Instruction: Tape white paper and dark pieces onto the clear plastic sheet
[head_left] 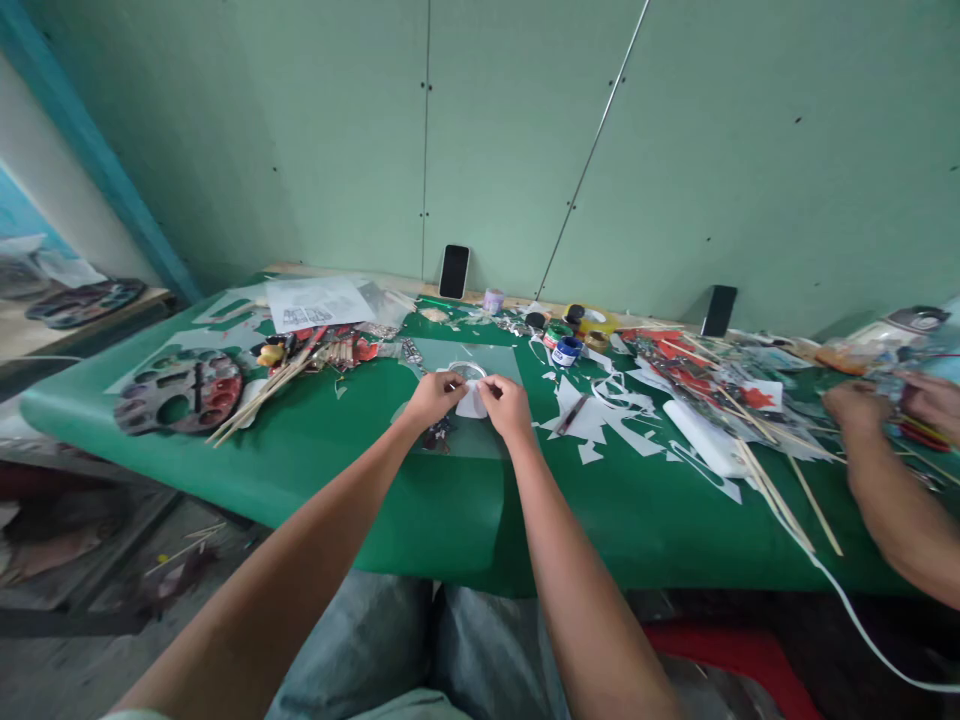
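Both of my hands meet over the middle of the green table cover (420, 510). A small white piece of paper (471, 402) is between them. My left hand (436, 398) pinches at its left edge, fingers pressed together. At the right edge my right hand (504, 405) has its thumb and fingertips closed on the same piece. Just behind the fingertips shows a pale ring (468, 370), partly hidden. Under the hands lies a clear sheet (491, 445), and a small dark object (436, 436) sits on it below my left hand.
To the left are a paint palette (180, 392), wooden sticks (262, 402) and printed paper (319, 303). Paint jars (566, 350), paper scraps (600, 415) and a white tool with a cord (705, 438) lie right. A phone (454, 271) leans on the wall. Another person's hands (859, 408) work far right.
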